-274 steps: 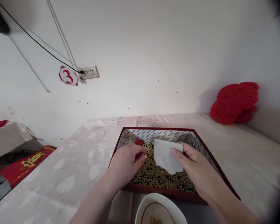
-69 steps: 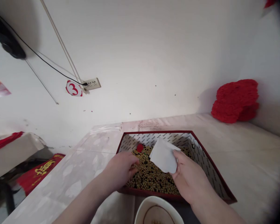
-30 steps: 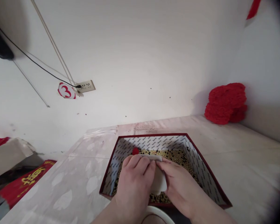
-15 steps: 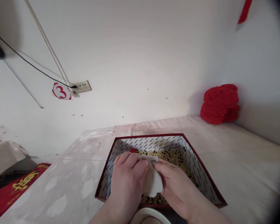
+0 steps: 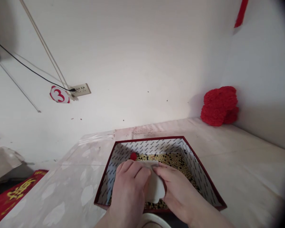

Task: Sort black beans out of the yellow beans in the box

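Note:
A dark red box [image 5: 204,186] with a patterned white lining sits on the table, holding yellow and dark beans [image 5: 173,160]. My left hand [image 5: 129,193] and my right hand [image 5: 178,191] meet over the box, both pinching a white piece of paper [image 5: 155,190] held between them above the beans. A small red object [image 5: 133,156] lies on the beans just beyond my left fingers. The rim of a white bowl [image 5: 154,220] shows at the bottom edge, right under my wrists; its inside is hidden.
The table [image 5: 247,171] has a pale marbled top and stands against a white wall. A red fluffy bundle [image 5: 218,106] rests in the back right corner. A wall socket [image 5: 79,90] with a black cable and a red "3" tag [image 5: 59,95] are on the wall at left.
My left hand has left the beans and joined my right hand on the white paper, which was held by the right hand alone. Both hands have dropped closer to the box's near edge.

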Demonstrator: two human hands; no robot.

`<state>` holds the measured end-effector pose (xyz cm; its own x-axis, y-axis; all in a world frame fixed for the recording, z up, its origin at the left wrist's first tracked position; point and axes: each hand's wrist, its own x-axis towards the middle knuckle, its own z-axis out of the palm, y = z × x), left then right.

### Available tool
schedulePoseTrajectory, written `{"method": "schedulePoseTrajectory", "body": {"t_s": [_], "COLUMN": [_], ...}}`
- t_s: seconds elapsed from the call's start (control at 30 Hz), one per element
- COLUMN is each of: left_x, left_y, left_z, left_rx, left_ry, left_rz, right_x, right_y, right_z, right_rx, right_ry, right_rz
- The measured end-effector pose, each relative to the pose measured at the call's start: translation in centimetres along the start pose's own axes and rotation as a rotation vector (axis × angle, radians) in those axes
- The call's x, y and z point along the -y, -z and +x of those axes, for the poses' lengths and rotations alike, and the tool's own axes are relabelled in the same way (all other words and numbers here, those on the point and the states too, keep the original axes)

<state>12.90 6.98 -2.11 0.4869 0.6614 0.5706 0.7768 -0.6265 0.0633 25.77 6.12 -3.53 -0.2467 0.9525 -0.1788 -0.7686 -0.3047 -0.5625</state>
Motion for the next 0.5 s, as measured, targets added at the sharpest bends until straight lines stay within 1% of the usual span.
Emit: {"method": "schedulePoseTrajectory", "body": {"t_s": [0.13,0.3,0.43,0.5], "left_x": [-0.04,-0.44,-0.3,-0.3], "left_y": [0.14,-0.03,-0.12,-0.18], "left_z": [0.48,0.23,-0.01,-0.1], "left_rx": [-0.013,-0.046,-0.096,-0.102], "left_ry": [0.025,-0.045,0.022,0.002], "left_rz": [0.011,-0.004,0.046,0.038], "right_x": [0.07,0.14,0.17,0.17], "right_y": [-0.02,-0.01,0.02,0.07], "right_z": [0.17,0.44,0.42,0.35], "right_rx": [0.004,-0.016,-0.016,-0.03], "right_ry": [0.007,0.008,0.007,0.003], "right_rz": [-0.01,0.002,0.008,0.005]}}
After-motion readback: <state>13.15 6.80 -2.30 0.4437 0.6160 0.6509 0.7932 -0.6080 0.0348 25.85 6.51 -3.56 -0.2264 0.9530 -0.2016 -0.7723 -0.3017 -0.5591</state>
